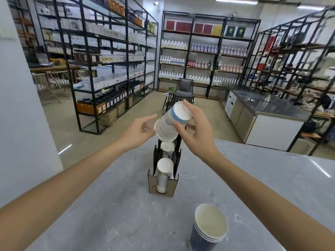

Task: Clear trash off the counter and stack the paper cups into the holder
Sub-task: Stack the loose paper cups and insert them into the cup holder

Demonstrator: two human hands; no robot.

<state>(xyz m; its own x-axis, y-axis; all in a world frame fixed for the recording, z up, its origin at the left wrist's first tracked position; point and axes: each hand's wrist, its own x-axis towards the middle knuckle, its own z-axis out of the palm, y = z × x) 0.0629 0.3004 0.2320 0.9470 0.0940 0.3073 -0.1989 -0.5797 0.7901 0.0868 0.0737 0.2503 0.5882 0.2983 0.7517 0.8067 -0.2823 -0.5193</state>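
My right hand (194, 127) grips a white paper cup with a blue band (172, 122), turned upside down and tilted above the back end of the cup holder (163, 183). The holder is a brown and black cardboard rack standing in the middle of the grey counter (108, 205). Two white cups (164, 167) sit upside down in its slots. My left hand (139, 131) hovers beside the held cup's rim with straight fingers, the index pointing forward. A short stack of blue cups (208, 229) stands upright at the front right of the counter.
Beyond the counter's far edge are tall black shelves full of bottles and jars, a dark chair (184, 87) with a small table, and a steel-topped counter unit (262, 113) at the right. A white wall (18, 124) borders the left side.
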